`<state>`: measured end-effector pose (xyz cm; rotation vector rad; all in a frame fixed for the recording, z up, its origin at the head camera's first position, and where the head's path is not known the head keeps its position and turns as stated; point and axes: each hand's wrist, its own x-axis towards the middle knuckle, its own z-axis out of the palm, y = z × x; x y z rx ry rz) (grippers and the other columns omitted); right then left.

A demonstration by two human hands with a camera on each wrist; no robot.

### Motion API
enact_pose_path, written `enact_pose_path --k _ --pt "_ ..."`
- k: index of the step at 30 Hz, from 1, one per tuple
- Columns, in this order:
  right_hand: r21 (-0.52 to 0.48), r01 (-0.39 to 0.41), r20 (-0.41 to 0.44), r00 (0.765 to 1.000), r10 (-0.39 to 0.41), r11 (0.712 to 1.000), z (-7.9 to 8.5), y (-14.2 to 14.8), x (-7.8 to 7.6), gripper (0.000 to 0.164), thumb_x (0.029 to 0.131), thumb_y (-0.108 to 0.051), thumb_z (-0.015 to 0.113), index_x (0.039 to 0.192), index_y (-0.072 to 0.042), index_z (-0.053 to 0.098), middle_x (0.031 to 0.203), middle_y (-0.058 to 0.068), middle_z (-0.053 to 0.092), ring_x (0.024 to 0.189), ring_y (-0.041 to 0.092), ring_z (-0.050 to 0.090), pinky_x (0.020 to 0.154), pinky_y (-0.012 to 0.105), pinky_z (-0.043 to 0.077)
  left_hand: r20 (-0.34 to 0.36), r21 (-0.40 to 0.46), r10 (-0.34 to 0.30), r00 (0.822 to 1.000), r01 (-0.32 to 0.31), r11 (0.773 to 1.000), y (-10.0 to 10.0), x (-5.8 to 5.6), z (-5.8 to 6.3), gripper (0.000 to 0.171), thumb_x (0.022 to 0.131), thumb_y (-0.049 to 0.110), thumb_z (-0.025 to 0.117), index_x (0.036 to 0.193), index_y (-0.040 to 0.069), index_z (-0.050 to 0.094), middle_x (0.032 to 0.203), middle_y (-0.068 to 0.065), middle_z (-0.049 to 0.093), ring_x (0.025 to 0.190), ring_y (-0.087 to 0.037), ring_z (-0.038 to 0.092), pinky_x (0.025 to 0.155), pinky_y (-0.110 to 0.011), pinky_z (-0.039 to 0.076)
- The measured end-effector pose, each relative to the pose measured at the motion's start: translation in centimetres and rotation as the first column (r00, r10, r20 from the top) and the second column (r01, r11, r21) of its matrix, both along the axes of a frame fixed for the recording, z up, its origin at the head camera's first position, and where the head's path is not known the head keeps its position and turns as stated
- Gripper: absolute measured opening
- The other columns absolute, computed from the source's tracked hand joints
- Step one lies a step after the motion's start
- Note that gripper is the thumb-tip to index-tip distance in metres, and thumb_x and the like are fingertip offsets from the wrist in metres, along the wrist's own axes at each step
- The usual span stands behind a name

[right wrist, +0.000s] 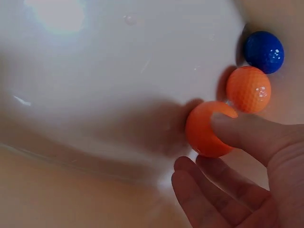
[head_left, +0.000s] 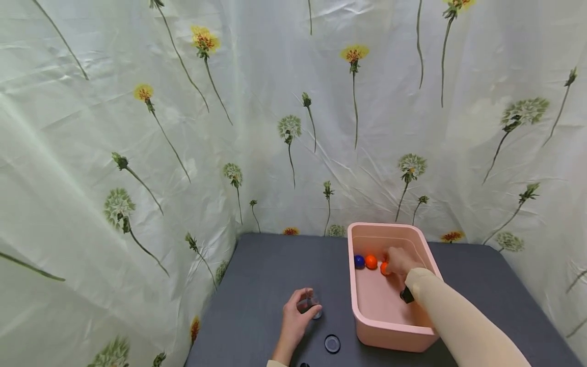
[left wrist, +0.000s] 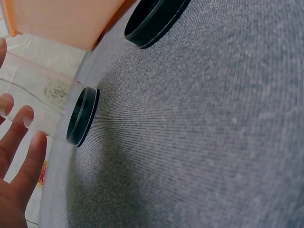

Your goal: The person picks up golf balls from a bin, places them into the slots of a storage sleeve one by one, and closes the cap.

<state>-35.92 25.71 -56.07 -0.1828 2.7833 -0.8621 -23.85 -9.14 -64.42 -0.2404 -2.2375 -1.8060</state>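
Observation:
My left hand [head_left: 293, 317] curves its thumb and fingers round a clear plastic cylinder [head_left: 315, 302] standing on the dark table. A black ring-shaped base [left wrist: 83, 117] shows under the cylinder in the left wrist view. Inside a pink bin [head_left: 354, 300], my right hand [head_left: 400, 261] pinches an orange golf ball [right wrist: 202, 130] between thumb and fingers, low by the bin's floor. A second orange golf ball [right wrist: 249, 89] and a blue golf ball [right wrist: 264, 52] lie beside it along the bin's wall.
A round black lid [head_left: 332, 343] lies on the dark table [head_left: 275, 260] between the left hand and the bin. Part of a small black object [head_left: 304, 365] shows at the bottom edge. A flower-patterned curtain [head_left: 275, 153] hangs behind the table and along its left side.

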Motion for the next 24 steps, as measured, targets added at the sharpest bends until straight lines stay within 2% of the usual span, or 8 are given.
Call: enact_pose_path --k 3,6,11,16,20,24 --pt "0.012 0.029 0.050 0.998 -0.029 1.000 -0.5 0.5 0.4 0.027 0.072 0.005 0.079 0.094 -0.005 0.067 0.078 0.008 0.055 0.067 0.025 0.052 0.053 0.031 0.045 0.021 0.007 0.006 1.000 -0.006 1.000 0.5 0.6 1.0 0.045 0.076 0.004 0.087 0.117 0.005 0.068 0.114 -0.010 0.069 0.108 -0.025 0.064 0.087 -0.051 0.054" --pt "0.013 0.032 0.068 0.997 -0.033 0.999 -0.4 0.7 0.8 0.029 0.070 0.005 0.079 0.095 -0.006 0.068 0.077 0.009 0.055 0.063 0.024 0.052 0.049 0.031 0.045 0.021 -0.001 0.010 1.000 -0.010 1.000 0.5 0.6 1.2 0.045 0.076 0.003 0.087 0.116 0.004 0.068 0.113 -0.010 0.069 0.107 -0.024 0.065 0.087 -0.051 0.054" --pt "0.008 0.023 0.093 0.995 -0.023 1.000 0.2 0.6 1.3 0.027 0.069 0.005 0.079 0.092 -0.006 0.067 0.076 0.008 0.056 0.060 0.024 0.053 0.047 0.031 0.045 -0.013 -0.057 0.008 1.000 -0.009 0.998 0.1 0.2 0.2 0.046 0.076 0.011 0.089 0.117 0.007 0.068 0.112 -0.001 0.070 0.106 -0.018 0.065 0.084 -0.042 0.057" --pt "0.088 -0.057 0.071 0.996 0.051 0.995 0.9 0.8 1.4 0.022 0.067 0.004 0.079 0.084 -0.006 0.070 0.072 0.006 0.058 0.061 0.023 0.052 0.047 0.029 0.044 -0.060 -0.088 -0.024 0.998 0.019 0.996 -0.1 0.1 0.0 0.046 0.076 0.016 0.089 0.116 0.007 0.068 0.111 0.002 0.069 0.104 -0.018 0.067 0.081 -0.037 0.058" --pt "0.164 -0.132 0.029 0.991 0.129 0.978 2.2 1.0 1.3 0.023 0.066 0.007 0.079 0.082 -0.008 0.071 0.070 0.003 0.059 0.061 0.020 0.051 0.049 0.027 0.042 -0.054 -0.110 -0.037 0.998 0.031 0.993 -0.2 0.1 0.1 0.045 0.076 0.017 0.089 0.115 0.007 0.068 0.111 0.001 0.069 0.102 -0.019 0.068 0.079 -0.036 0.058" --pt "0.187 -0.183 0.008 0.983 0.185 0.965 3.5 0.7 1.1 0.025 0.067 0.008 0.079 0.085 -0.009 0.071 0.071 0.001 0.059 0.062 0.019 0.052 0.051 0.028 0.045 -0.053 -0.128 -0.039 0.998 0.032 0.991 -0.3 0.2 0.3 0.045 0.077 0.015 0.088 0.116 0.006 0.067 0.111 -0.002 0.069 0.100 -0.020 0.069 0.078 -0.038 0.058"
